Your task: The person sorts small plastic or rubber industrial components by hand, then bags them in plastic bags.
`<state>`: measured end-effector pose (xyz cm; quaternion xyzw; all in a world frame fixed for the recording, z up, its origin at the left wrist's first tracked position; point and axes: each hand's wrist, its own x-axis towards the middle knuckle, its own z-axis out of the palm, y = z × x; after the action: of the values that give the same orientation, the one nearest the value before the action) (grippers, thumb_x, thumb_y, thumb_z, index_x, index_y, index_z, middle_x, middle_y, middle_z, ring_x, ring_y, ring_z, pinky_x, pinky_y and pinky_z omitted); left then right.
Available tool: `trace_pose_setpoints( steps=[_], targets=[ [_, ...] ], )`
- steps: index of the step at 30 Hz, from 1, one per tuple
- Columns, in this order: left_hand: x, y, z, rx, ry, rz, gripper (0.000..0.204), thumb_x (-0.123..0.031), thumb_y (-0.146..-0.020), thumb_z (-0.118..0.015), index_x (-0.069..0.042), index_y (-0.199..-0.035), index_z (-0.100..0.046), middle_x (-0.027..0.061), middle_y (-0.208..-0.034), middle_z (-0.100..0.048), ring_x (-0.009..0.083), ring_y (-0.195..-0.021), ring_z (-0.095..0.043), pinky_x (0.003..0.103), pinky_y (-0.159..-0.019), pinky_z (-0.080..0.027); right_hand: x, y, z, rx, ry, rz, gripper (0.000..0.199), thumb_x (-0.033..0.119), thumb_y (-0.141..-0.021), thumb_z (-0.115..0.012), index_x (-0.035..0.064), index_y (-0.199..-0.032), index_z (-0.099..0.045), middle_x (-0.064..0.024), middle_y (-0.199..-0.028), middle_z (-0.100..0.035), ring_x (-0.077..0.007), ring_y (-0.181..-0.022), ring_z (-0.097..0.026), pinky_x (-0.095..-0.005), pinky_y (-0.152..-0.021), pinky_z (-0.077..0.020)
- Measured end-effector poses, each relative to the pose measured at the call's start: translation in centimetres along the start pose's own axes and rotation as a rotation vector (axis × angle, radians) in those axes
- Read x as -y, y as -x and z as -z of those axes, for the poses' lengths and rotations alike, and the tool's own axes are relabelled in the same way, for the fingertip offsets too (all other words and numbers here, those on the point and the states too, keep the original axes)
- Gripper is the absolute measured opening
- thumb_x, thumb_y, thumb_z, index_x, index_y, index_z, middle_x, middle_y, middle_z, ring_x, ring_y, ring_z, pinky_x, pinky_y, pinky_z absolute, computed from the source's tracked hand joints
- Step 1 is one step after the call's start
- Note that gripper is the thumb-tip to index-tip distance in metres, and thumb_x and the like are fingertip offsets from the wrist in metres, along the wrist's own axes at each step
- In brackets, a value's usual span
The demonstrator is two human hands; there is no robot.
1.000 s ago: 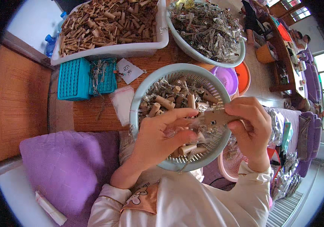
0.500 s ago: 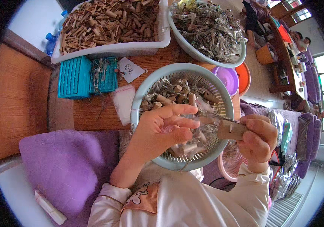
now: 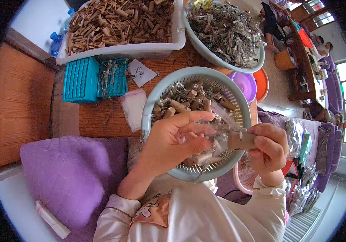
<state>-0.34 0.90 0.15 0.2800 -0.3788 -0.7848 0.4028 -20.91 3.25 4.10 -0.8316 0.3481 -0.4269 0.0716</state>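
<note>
My left hand (image 3: 173, 141) hovers over a pale blue slotted basket (image 3: 152, 105) and pinches a strip of silvery foil wrapper (image 3: 217, 128) at one end. My right hand (image 3: 267, 147) is closed on a small tan cardboard tube (image 3: 240, 140) at the basket's right rim, with the foil stretched from it toward the left hand. The basket rests on my lap and holds several tan tubes mixed with crumpled foil.
A white tray (image 3: 140, 50) of bare tan tubes and a pale bowl (image 3: 221, 60) of foil scraps stand on the wooden table beyond. A turquoise box (image 3: 80, 78), a paper tag (image 3: 140, 72), purple and orange bowls (image 3: 247, 82), a purple cushion (image 3: 68, 177) surround me. People sit far right.
My right hand has pulled the tube away to the right, and the foil has drawn out between the two hands. The left hand stayed over the basket.
</note>
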Motion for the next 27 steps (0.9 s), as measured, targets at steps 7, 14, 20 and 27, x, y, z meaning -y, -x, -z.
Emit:
trace_pose_setpoints(
  steps=[7, 14, 20, 27],
  targets=[
    [0.5, 0.0, -0.2, 0.023, -0.153, -0.085, 0.043, -0.007, -0.070, -0.066, 0.002, -0.108, -0.049, 0.0109, -0.097, -0.057, 0.0127, -0.085, -0.055, 0.024, -0.072, -0.045, 1.1, -1.7, 0.6, 0.162, -0.058, -0.292, 0.022, 0.005, -0.071, -0.061, -0.0019, -0.090, -0.055, -0.0146, -0.085, -0.056, -0.0220, -0.072, -0.058, -0.0271, -0.061, -0.0474],
    [1.3, 0.1, -0.4, -0.090, -0.307, -0.209, 0.046, -0.001, -0.065, -0.068, 0.004, -0.107, -0.049, 0.0130, -0.100, -0.056, 0.0180, -0.095, -0.054, 0.028, -0.078, -0.044, 1.6, -2.9, 0.5, 0.269, -0.118, -0.620, 0.014, 0.001, -0.072, -0.055, -0.0019, -0.086, -0.055, -0.0115, -0.081, -0.057, -0.0199, -0.071, -0.058, -0.0260, -0.061, -0.0456],
    [1.4, 0.0, -0.6, -0.115, -0.434, -0.336, 0.045, -0.009, -0.068, -0.066, -0.002, -0.109, -0.049, 0.0121, -0.096, -0.059, 0.0160, -0.090, -0.057, 0.026, -0.077, -0.045, 1.3, -3.0, -0.7, 0.113, -0.226, -0.773, 0.012, 0.003, -0.075, -0.053, 0.0000, -0.086, -0.056, -0.0091, -0.074, -0.056, -0.0178, -0.064, -0.055, -0.0255, -0.058, -0.0421],
    [2.2, -0.6, -0.3, -0.141, -0.449, -0.340, 0.045, -0.010, -0.068, -0.067, -0.003, -0.109, -0.050, 0.0109, -0.096, -0.060, 0.0164, -0.088, -0.058, 0.026, -0.075, -0.046, 0.5, -2.9, -1.0, 0.152, -0.198, -0.713, 0.013, 0.004, -0.073, -0.056, 0.0019, -0.086, -0.056, -0.0074, -0.069, -0.054, -0.0140, -0.058, -0.051, -0.0238, -0.053, -0.0395]
  ],
)
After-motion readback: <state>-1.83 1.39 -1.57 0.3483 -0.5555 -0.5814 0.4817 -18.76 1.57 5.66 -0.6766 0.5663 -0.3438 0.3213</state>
